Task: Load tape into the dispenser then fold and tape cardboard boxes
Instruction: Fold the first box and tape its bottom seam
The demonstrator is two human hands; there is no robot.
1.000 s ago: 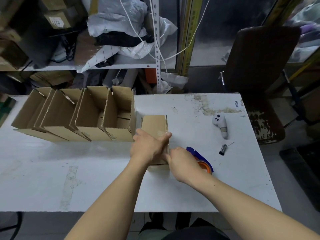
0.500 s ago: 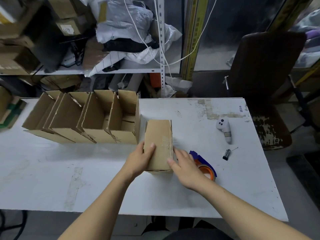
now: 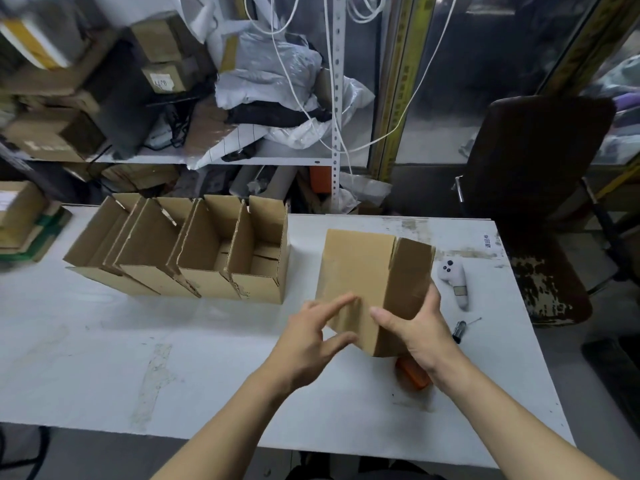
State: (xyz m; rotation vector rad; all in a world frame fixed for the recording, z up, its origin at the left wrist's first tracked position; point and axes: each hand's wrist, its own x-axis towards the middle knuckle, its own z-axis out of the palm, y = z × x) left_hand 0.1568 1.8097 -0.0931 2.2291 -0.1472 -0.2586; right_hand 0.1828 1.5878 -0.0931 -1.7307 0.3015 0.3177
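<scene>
**Closed carton lifted in our right hand, open cartons lined up behind**

Nearest to us, our two forearms reach out over the white tabletop (image 3: 104, 358). Our right hand (image 3: 420, 332) grips the near end of a closed cardboard box (image 3: 360, 271), thumb on its top face and fingers curled round its right side, holding it tilted above the surface. Our left hand (image 3: 308, 341) hovers just beside the box's near left corner with fingers spread and loosely bent, holding nothing; whether a fingertip touches the cardboard we cannot tell.

Below our right wrist lies the orange tape dispenser (image 3: 412, 375), mostly hidden by the hand and the box, so we see only a part of it. Just to the right of that hand rests a small black tool with a thin metal tip (image 3: 460, 332), and a little farther back a white handheld controller (image 3: 453, 280) lies beside the box.

To the left, a row of four open cardboard boxes (image 3: 194, 251) stands side by side, flaps upright, well apart from the one we hold.

Beyond the far edge, a dark worn chair (image 3: 533, 188) stands at the right corner. A metal shelf (image 3: 242, 157) behind carries stacked cartons, white plastic bags and hanging white cables.
</scene>
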